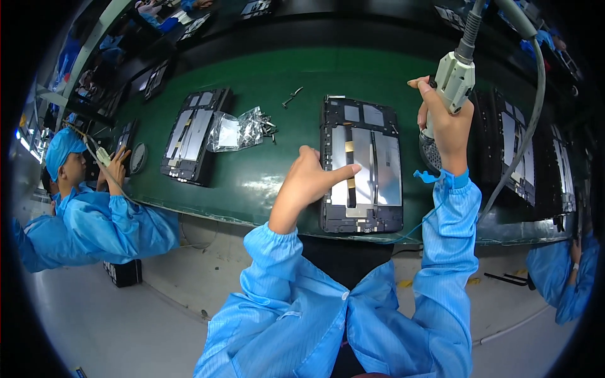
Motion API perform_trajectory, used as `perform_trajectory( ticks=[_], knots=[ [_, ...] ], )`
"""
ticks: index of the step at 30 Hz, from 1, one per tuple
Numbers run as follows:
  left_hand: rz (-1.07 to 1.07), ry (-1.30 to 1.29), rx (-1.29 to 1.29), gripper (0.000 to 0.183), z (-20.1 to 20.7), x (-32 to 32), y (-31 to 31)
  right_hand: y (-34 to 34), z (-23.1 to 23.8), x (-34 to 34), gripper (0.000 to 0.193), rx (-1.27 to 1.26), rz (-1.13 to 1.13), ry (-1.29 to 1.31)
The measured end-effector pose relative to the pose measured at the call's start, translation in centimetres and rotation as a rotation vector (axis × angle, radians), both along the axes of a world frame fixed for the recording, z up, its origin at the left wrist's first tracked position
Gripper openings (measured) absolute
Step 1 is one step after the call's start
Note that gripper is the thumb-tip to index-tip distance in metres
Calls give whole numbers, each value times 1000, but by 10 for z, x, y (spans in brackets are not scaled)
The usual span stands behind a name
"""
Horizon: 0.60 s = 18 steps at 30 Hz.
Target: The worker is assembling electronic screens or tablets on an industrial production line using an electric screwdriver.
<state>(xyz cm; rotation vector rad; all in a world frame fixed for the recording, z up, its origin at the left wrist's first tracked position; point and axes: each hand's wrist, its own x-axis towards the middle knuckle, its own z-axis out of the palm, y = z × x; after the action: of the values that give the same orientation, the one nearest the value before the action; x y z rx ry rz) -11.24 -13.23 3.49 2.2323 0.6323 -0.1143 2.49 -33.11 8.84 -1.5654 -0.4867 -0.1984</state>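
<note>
While your right grip point(449, 126) is wrapping around the pale power screwdriver point(455, 82), your left grip point(312, 178) is resting with thumb and fingers apart, clasping nothing. That thumb is lying over the left part of the dark device point(387, 170), with the fingers sitting by its left edge, probably to steady it. The device is lying flat on the green surface point(252, 192), right in front of you, exposed inside facing up, presumably for easy access. It is sitting partly under your left grip and to the left of your right one. You are pointing the screwdriver down toward the round dish point(430, 166), probably placed there for easy reach; whether they are touching, I cannot tell.
</note>
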Motion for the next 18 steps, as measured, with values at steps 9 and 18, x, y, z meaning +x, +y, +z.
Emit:
perform_trajectory(
  ticks=[9, 18],
  knots=[
    [-93, -464, -255, 37, 28, 75, 58, -24, 0, 11, 16, 69, -92, 54],
    [47, -366, -404, 54, 3, 273, 403, -26, 8, 17, 18, -43, -148, -258]
  ],
)
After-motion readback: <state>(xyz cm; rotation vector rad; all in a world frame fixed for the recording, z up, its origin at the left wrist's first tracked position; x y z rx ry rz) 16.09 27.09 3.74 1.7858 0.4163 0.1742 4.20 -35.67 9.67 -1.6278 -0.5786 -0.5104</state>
